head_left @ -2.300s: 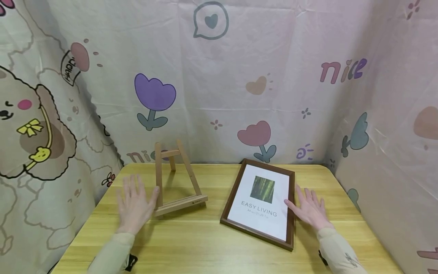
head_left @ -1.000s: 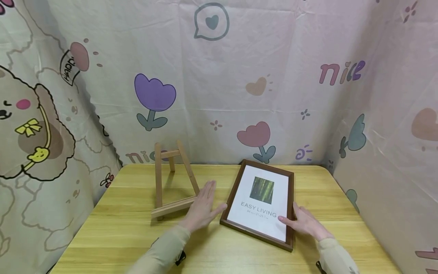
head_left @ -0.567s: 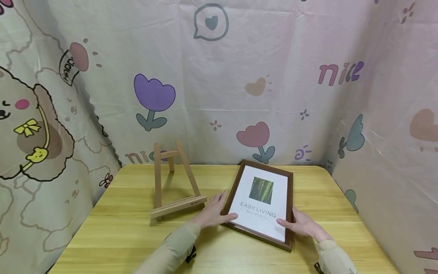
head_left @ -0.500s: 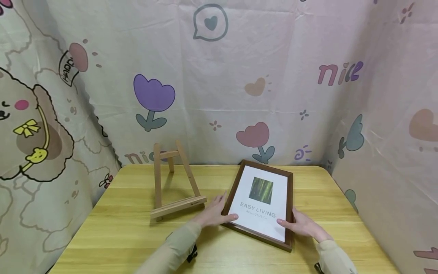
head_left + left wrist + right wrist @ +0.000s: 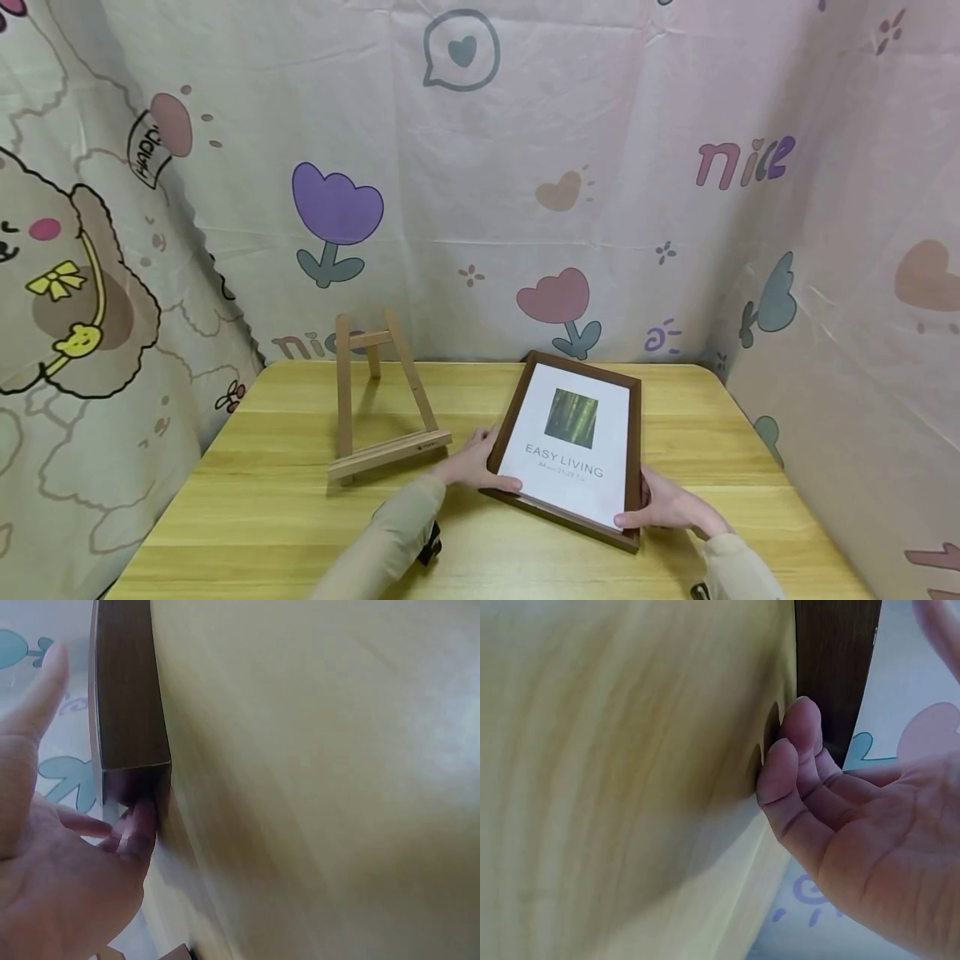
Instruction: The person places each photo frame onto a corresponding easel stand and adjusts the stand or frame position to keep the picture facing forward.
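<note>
A dark brown picture frame [image 5: 573, 496] with a white "EASY LIVING" insert and a small green forest picture lies face up on the right half of the table. My left hand [image 5: 476, 468] holds its left edge near the lower corner, thumb over the front. In the left wrist view, fingertips [image 5: 142, 825] bend against the frame's end. On the opposite edge, my right hand [image 5: 671, 504] grips the frame with its thumb on the lower right front. The right wrist view shows curled fingers [image 5: 780, 776] at the frame's side, close to the tabletop.
Left of the frame stands a small wooden easel [image 5: 390, 454], its ledge close to my left hand. The wood-grain table [image 5: 247, 517] ends at a printed curtain [image 5: 465, 167] that hangs behind and along both sides.
My left hand has moved right from beside the easel to the frame's left edge. The right hand has slid down the right edge, and both now hold the frame.
</note>
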Demonstrator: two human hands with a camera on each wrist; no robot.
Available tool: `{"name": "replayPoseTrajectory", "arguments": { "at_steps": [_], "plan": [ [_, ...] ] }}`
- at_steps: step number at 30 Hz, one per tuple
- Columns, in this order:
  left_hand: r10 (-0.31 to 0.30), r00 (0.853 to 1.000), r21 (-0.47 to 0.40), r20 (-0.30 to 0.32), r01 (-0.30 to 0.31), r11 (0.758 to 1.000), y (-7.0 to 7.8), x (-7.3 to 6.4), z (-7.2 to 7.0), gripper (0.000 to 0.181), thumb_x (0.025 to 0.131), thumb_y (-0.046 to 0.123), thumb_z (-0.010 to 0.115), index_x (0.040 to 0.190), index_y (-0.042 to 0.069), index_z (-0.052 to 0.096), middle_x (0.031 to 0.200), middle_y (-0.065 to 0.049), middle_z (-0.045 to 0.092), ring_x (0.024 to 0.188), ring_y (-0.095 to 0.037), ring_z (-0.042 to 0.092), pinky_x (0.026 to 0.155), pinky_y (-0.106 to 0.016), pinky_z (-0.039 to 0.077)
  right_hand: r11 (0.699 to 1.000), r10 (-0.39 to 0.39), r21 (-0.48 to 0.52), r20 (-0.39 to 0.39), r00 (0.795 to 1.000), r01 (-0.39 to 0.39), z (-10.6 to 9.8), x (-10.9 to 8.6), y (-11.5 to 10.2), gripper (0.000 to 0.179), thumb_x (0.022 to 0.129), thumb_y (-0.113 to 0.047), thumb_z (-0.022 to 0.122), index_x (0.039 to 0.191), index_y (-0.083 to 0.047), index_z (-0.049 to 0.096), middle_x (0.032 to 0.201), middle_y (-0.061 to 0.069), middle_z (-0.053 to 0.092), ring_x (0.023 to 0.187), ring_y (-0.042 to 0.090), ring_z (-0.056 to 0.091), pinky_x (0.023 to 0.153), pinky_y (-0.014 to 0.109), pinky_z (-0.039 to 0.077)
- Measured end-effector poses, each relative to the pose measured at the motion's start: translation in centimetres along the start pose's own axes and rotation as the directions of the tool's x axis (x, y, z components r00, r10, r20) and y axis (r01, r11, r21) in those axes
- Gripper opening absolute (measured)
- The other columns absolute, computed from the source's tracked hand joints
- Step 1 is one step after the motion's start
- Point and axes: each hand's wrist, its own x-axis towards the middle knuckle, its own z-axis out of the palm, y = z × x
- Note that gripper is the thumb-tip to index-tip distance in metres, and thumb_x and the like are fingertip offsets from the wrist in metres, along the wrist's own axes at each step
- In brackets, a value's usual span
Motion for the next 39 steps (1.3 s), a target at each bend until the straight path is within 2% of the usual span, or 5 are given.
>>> {"name": "replayPoseTrajectory", "arguments": {
  "at_steps": [8,15,21,25,39],
  "plan": [
    [-0.019,0.999,0.037,0.032,0.017,0.999,0.0,0.4,-0.2,0.115,0.079,0.042,0.084,0.158,-0.006,0.017,0.153,-0.032,0.028,0.143,-0.043,0.035,0.113,-0.057,0.041,0.998,-0.053,0.048,0.049,0.997,0.051,0.1,-0.2,0.1,0.115,0.075,-0.023,0.089,0.149,0.019,0.012,0.137,0.033,0.051,0.118,0.032,0.057,0.099,0.027,0.048],
    [-0.037,0.997,0.034,0.072,0.034,0.999,0.1,0.5,-0.5,0.119,0.076,0.036,0.088,0.156,-0.012,0.014,0.152,-0.030,0.027,0.144,-0.042,0.034,0.117,-0.054,0.038,0.999,-0.049,0.014,0.026,0.998,0.049,0.6,-0.2,-0.1,0.132,0.070,-0.019,0.092,0.152,0.018,-0.005,0.154,0.049,0.012,0.140,0.062,0.027,0.115,0.067,0.030],
    [-0.029,0.997,0.015,0.066,0.028,0.999,0.0,0.7,-0.4,0.119,0.074,0.033,0.090,0.156,-0.012,0.016,0.150,-0.029,0.028,0.140,-0.040,0.036,0.116,-0.054,0.038,0.992,-0.122,-0.005,0.012,0.992,0.122,0.8,-0.1,-0.1,0.134,0.068,-0.017,0.093,0.152,0.016,-0.006,0.155,0.048,0.008,0.141,0.063,0.023,0.114,0.068,0.028],
    [-0.015,0.998,-0.009,0.065,0.015,1.000,-0.3,0.7,-0.3,0.116,0.074,0.034,0.090,0.158,-0.006,0.020,0.146,-0.026,0.030,0.135,-0.036,0.039,0.113,-0.053,0.041,0.997,-0.077,0.014,0.004,0.997,0.076,0.9,-0.1,0.0,0.139,0.067,-0.019,0.094,0.153,0.015,-0.010,0.157,0.047,0.002,0.144,0.063,0.014,0.115,0.074,0.018],
    [-0.011,0.999,-0.027,0.034,0.012,1.000,-0.6,0.2,-0.1,0.120,0.073,0.041,0.090,0.157,-0.006,0.020,0.150,-0.027,0.029,0.138,-0.038,0.040,0.114,-0.053,0.042,0.998,0.002,-0.064,-0.042,0.999,-0.005,1.0,-0.5,0.0,0.138,0.067,-0.029,0.094,0.151,0.021,-0.004,0.154,0.048,0.010,0.142,0.062,0.024,0.116,0.069,0.025]
  ]
}}
